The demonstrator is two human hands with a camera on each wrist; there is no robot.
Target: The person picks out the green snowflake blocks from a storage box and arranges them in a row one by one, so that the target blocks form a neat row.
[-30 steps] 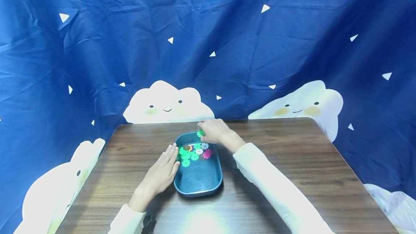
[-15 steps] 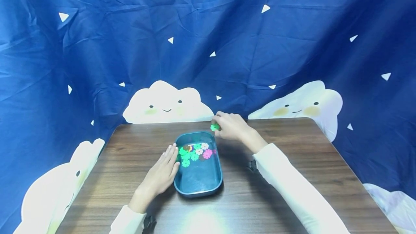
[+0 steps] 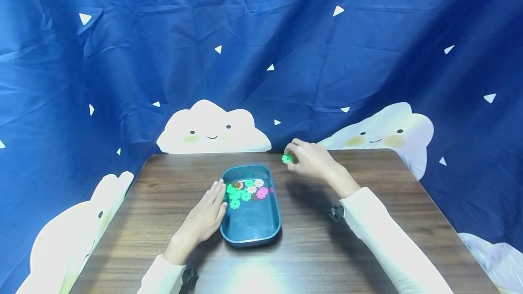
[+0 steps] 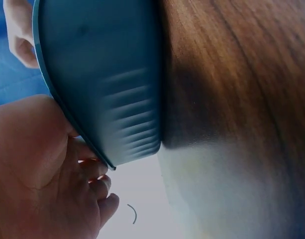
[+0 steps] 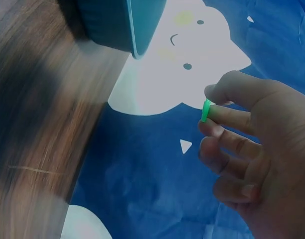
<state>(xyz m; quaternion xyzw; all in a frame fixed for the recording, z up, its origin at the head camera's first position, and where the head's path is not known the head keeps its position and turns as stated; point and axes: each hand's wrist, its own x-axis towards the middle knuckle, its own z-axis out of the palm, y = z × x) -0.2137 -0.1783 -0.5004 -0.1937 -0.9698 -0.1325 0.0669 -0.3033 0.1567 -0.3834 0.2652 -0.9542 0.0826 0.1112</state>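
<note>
A dark teal tray (image 3: 251, 232) sits mid-table with several green, pink and white flower-shaped discs (image 3: 245, 191) at its far end. My left hand (image 3: 203, 219) lies flat against the tray's left wall (image 4: 107, 94), fingers straight. My right hand (image 3: 311, 160) hovers right of the tray's far corner and pinches one green flower disc (image 3: 288, 158) between thumb and forefinger; the right wrist view shows that disc (image 5: 206, 110) edge-on at the fingertips.
The brown wooden table (image 3: 388, 208) has its far edge just behind my right hand. A blue curtain with white clouds (image 3: 212, 128) hangs close behind and around the table.
My right hand has lifted the green disc out from the tray's far end and carried it right, past the tray's rim. The left hand has stayed on the tray's side.
</note>
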